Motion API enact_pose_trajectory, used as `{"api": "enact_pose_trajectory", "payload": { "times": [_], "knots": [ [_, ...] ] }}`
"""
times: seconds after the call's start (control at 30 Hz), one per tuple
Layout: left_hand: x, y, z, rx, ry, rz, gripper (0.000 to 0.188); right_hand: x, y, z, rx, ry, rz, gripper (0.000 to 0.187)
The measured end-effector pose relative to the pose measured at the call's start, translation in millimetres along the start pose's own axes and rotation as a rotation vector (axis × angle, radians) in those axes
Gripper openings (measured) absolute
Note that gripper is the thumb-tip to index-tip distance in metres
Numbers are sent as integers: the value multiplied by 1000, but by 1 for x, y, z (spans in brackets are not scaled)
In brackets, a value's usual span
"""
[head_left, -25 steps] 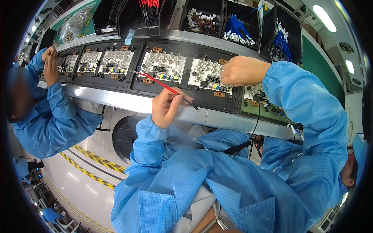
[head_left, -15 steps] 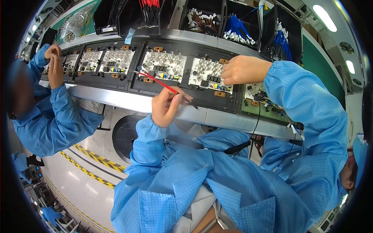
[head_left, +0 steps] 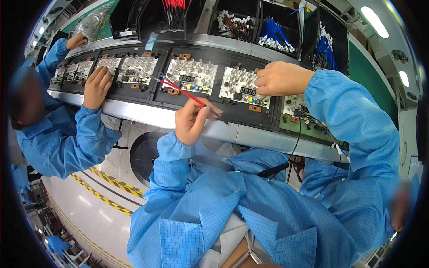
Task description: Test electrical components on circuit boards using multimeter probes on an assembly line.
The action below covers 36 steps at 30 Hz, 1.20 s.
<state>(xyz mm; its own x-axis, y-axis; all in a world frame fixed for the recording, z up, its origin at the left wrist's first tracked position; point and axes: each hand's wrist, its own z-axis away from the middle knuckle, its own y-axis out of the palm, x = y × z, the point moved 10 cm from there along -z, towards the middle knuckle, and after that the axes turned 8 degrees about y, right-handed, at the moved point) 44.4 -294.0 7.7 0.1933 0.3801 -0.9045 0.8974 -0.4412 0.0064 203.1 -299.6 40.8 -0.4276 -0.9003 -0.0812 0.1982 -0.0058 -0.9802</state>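
My left hand is closed around a few red wires with dark ends, held slantwise in front of the line of boards. Their far ends reach the left edge of a white circuit board with clear round caps and a small dark display. My right hand is at the right edge of another such circuit board, fingers bent together. Whatever those fingers may grip is hidden behind them. Both boards lie in black trays along the bench.
Black bins hold red wires, brown wires and blue wires behind the boards. A co-worker's hand is over the boards at left. Black cables hang over the bench's metal front edge at right.
The boards and trays have shifted slightly right. My hands stay nearly in place. The co-worker's hands have parted, one reaching back to a clear plastic bag, the other coming over the boards.
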Motion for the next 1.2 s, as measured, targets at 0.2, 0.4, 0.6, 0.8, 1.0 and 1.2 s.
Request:
{"api": "enact_pose_trajectory", "payload": {
  "times": [0.2, 0.4, 0.6, 0.8, 1.0, 1.2],
  "knots": [
    [-8, -10, -13, -133, -43, 190, 14, -11, -63, -8, -99, 182, -302, 15],
    [-33, -3, -40, -218, 50, 174, 10, -7, -70, -50, -158, 448, -819, 21],
    [-52, -51, -33, -302, 111, -140, 6, -9, -80, -63, -244, 423, -714, 16],
    [-50, -87, -24, -416, 116, -75, 15, -14, -74, -70, -255, 458, -756, 14],
    [-34, -114, -34, -329, 19, -395, 9, -27, -70, -54, -285, 508, -945, 9],
    [-21, -117, -45, -262, 58, -513, 8, -26, -58, -35, -103, 600, -868, 12]
  ]
}}
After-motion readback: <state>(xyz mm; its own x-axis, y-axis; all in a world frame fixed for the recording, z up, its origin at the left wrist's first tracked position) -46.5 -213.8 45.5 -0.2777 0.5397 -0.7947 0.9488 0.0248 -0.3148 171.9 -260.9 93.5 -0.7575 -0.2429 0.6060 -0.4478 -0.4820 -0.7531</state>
